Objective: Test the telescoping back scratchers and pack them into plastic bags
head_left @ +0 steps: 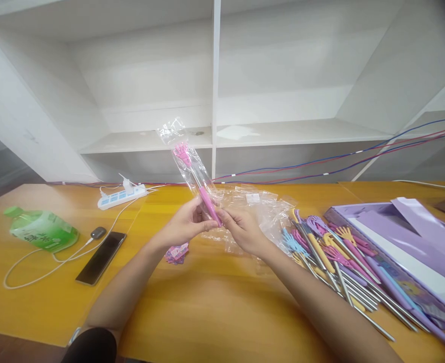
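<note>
fingers of the left hand (186,222) and right hand (245,231) pinch the pink scratcher (208,204) by its handle end, long axis slanting up-left inside a clear bag (188,176)

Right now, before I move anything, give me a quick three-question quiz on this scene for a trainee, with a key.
1. True or false: the phone lies inside the purple box.
2. What do the left hand and right hand hold together? A) a green bottle B) a pink back scratcher in a clear bag C) a power strip
3. Fill in: the loose back scratchers lie on the person's ____ side.

Key: 1. False; it lies on the table. 2. B. 3. right.
</note>
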The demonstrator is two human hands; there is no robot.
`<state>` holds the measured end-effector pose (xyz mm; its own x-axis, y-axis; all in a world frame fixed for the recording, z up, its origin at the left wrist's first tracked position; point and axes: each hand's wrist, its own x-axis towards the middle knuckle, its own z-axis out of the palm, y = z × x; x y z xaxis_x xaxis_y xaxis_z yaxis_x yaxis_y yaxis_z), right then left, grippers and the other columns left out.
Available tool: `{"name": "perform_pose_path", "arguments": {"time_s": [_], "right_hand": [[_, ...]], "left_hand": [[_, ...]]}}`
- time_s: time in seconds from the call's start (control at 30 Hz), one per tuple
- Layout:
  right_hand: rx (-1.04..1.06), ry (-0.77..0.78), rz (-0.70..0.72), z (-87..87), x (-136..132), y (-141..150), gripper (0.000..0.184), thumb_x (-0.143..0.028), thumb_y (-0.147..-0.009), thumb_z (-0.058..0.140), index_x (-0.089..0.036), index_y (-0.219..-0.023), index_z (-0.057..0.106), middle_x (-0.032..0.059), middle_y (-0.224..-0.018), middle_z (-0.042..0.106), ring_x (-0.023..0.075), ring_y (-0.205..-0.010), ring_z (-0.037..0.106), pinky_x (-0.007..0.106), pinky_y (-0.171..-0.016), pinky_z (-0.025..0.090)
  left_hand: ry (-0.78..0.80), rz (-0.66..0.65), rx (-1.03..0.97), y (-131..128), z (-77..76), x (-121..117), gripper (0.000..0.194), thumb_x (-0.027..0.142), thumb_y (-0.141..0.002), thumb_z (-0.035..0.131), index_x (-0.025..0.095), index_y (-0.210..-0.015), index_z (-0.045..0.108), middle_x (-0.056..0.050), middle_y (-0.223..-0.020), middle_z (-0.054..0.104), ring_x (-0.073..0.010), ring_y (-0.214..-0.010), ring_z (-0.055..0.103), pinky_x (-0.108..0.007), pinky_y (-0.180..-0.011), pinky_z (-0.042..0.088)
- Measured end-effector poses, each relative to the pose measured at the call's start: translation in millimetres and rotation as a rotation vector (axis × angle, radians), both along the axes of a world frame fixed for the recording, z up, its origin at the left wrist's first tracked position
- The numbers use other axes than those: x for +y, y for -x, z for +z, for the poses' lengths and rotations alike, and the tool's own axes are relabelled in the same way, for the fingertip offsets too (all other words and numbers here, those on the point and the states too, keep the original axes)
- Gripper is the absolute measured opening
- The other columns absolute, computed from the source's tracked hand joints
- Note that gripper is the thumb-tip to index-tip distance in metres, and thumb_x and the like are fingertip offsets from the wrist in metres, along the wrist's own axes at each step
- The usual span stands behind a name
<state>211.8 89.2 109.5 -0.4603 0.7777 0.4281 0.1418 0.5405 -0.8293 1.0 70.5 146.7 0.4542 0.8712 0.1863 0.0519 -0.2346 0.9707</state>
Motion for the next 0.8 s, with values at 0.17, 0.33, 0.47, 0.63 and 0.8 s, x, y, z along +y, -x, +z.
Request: {"name": "perform_pose_path", "arguments": {"time_s": [0.17,0.33,0.47,0.63,0.8], "right_hand": [[-0.003,-0.003,-0.024,0.9,0.2,-1.4,0.063,-0.069,-0.109,0.037,-0.02,-0.076,0.059,0.001,-0.071,0.055,0.0144,-0.068,0.049,0.027,-0.068,0.038],[-0.015,-0.01,-0.03,4.9,0.1,-2.3,0.066,-0.069,-0.11,0.034,-0.019,-0.075,0.059,-0.0002,-0.068,0.051,0.0126,-0.064,0.045,0.027,-0.066,0.037],[-0.016,-0.037,-0.07,5.8,0.0,-2.5,0.067,-0.07,-0.11,0.034,-0.019,-0.073,0.057,-0.0004,-0.066,0.048,0.0126,-0.063,0.044,0.027,-0.065,0.036],[-0.029,-0.065,-0.105,5.9,0.2,-2.3,0.067,-0.07,-0.11,0.032,-0.02,-0.073,0.056,0.0001,-0.067,0.052,0.013,-0.062,0.047,0.027,-0.065,0.036],[-0.053,-0.097,-0.115,5.5,2.3,-3.3,0.067,-0.069,-0.111,0.03,-0.021,-0.071,0.054,0.0005,-0.065,0.053,0.0136,-0.061,0.048,0.028,-0.064,0.036]], "left_hand": [[-0.005,0.019,0.033,-0.7,0.4,-1.2,0.043,0.044,-0.09,0.086,0.018,-0.117,0.064,-0.003,-0.096,0.066,-0.0125,-0.081,0.059,-0.028,-0.073,0.051],[-0.014,0.049,0.082,-1.1,1.2,-0.8,0.042,0.047,-0.089,0.086,0.016,-0.111,0.067,-0.003,-0.089,0.067,-0.0139,-0.078,0.063,-0.029,-0.073,0.054],[-0.056,0.035,0.095,-0.5,1.9,-0.5,0.036,0.045,-0.093,0.083,0.016,-0.109,0.068,-0.004,-0.091,0.07,-0.0136,-0.079,0.064,-0.029,-0.074,0.055],[-0.067,0.005,0.059,0.6,0.0,1.3,0.032,0.042,-0.096,0.08,0.017,-0.113,0.068,-0.006,-0.1,0.074,-0.0133,-0.079,0.067,-0.028,-0.074,0.056],[-0.043,-0.019,0.038,1.4,0.4,1.1,0.034,0.041,-0.098,0.077,0.018,-0.12,0.065,-0.008,-0.108,0.075,-0.0132,-0.079,0.068,-0.029,-0.073,0.058]]}}
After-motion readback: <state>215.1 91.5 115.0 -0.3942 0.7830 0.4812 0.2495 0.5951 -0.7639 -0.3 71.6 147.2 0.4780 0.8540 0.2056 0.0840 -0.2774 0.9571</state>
